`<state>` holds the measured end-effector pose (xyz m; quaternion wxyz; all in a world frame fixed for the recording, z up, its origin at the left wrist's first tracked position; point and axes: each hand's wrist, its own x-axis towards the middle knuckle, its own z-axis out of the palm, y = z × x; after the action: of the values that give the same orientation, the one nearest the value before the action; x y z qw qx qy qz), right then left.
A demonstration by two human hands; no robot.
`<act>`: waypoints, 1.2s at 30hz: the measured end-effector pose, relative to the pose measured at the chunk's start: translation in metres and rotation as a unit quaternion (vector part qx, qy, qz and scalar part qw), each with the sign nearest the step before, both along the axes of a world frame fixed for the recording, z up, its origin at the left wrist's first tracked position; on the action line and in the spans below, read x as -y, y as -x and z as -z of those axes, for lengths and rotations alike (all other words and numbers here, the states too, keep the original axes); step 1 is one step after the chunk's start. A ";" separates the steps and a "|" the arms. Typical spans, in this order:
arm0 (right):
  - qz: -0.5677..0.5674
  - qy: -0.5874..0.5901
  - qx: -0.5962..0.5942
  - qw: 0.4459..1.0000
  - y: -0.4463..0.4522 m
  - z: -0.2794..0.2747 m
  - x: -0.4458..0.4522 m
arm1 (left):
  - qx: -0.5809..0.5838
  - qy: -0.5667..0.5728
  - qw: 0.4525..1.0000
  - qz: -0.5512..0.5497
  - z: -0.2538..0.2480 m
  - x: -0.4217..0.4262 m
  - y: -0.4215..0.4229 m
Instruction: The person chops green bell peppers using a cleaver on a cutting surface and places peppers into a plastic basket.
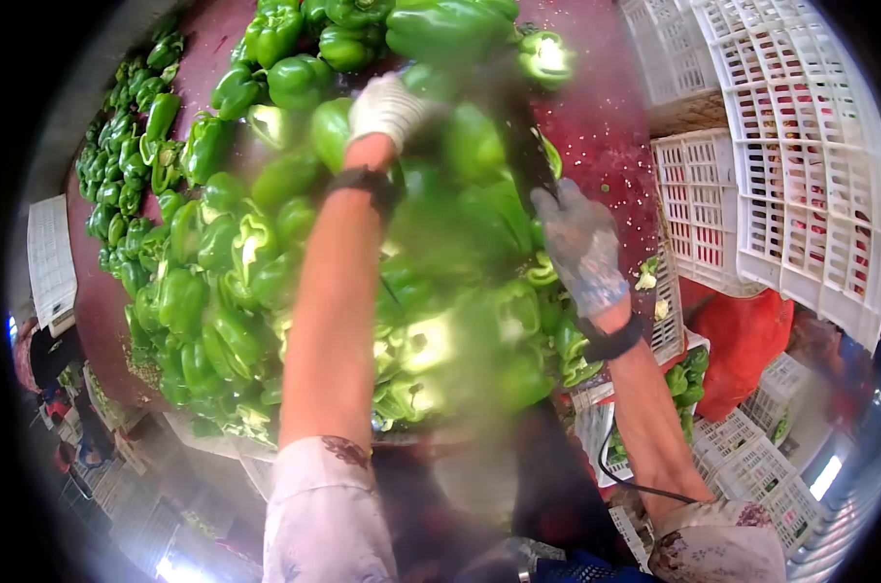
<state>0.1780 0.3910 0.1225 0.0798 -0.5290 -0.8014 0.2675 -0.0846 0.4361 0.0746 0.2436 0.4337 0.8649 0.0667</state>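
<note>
My left hand (387, 109), in a white knit glove, reaches to the far part of a pile of green bell peppers (183, 301). Its fingers are curled down among the peppers, and what they close on is hidden. Beside it lies a whole green pepper (332, 131). My right hand (584, 243), in a stained grey glove, is at the right side of the pile. It is closed on a dark, blurred, long blade that looks like a knife (526, 146), pointing away from me. Several peppers near me are cut open, showing pale insides. A smear blurs the middle.
The peppers lie on a dark red table (596, 126) scattered with seeds. White plastic crates (698, 204) stand along its right side, near a red sack (746, 340). Smaller peppers (120, 165) are heaped at the far left. More crates (761, 476) stand low at the right.
</note>
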 end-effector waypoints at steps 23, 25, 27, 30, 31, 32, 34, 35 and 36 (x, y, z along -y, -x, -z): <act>-0.113 -0.112 0.148 0.976 0.128 0.049 0.022 | 0.159 -0.094 0.982 -0.048 0.064 0.031 0.003; -0.129 -0.155 0.120 0.972 0.128 0.075 0.006 | 0.173 -0.085 0.980 -0.056 0.054 0.027 0.005; -0.184 -0.122 0.113 0.969 0.115 0.092 -0.018 | 0.142 -0.174 0.973 -0.060 0.088 0.031 -0.012; -0.141 -0.111 0.140 0.974 0.113 0.117 -0.031 | 0.214 -0.175 0.953 -0.123 0.082 0.034 -0.005; -0.122 -0.093 0.151 0.976 0.113 0.118 -0.035 | 0.238 -0.182 0.944 -0.139 0.083 0.035 -0.004; -0.127 -0.103 0.156 0.974 0.111 0.115 -0.038 | 0.282 -0.176 0.930 -0.159 0.078 0.037 -0.008; -0.139 -0.068 0.185 0.971 0.106 0.102 -0.041 | 0.253 -0.194 0.930 -0.183 0.083 0.040 -0.005; -0.145 -0.050 0.199 0.968 0.103 0.096 -0.042 | 0.137 -0.173 0.966 -0.131 0.083 0.035 0.000; -0.169 -0.094 0.176 0.965 0.098 0.092 -0.041 | 0.043 -0.261 0.955 -0.132 0.083 0.026 0.005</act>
<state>0.0803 0.4316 0.0303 -0.0596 -0.4148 -0.9021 0.1029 -0.0899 0.4104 -0.0080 0.1477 0.3610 0.8554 0.3407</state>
